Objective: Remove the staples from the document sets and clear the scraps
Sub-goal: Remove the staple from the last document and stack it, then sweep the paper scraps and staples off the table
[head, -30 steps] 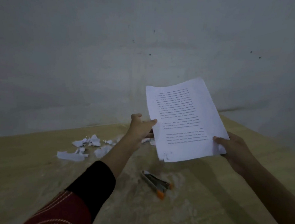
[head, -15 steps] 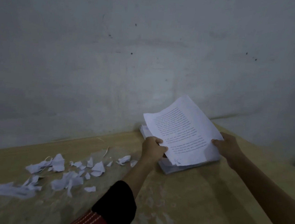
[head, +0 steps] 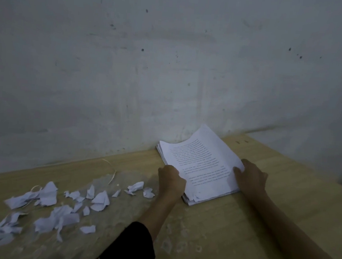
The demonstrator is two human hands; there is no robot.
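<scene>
Top set [head: 200, 167] is down. 1 s ago we had it in the air between both hands; 0.5 s ago it was on its way down; now it lies on the stack [head: 188, 201] at the back of the table [head: 284, 197], far edge touching the wall [head: 171, 67]. We read that as 1 more set done and filed, w/ the scraps next, though no staple can be checked at this res.

Top set: white printed pages, text block visible, not legible. Far end curls up against the wall, so it isn't flat yet. Near corner looks ragged, prob. where the staple was torn out. Stack edges under it are fanned, not squared.

Left hand [head: 171, 181]: fingers curled, knuckles toward us, butted on the stack's left edge. Dim view, so we can't tell if it pinches the sheets or just pushes them.

Right hand [head: 250, 177]: lies relaxed on the right edge, thumb on the top page, pressing it down, nothing gripped.

Scraps [head: 99, 200]: torn white bits spread over the table left of the stack, nearest ones just beside the left hand, none cleared. 1 thin pale strand [head: 111, 171] lies among them. The orange-tipped tool seen 1 s ago is now out of frame.
</scene>
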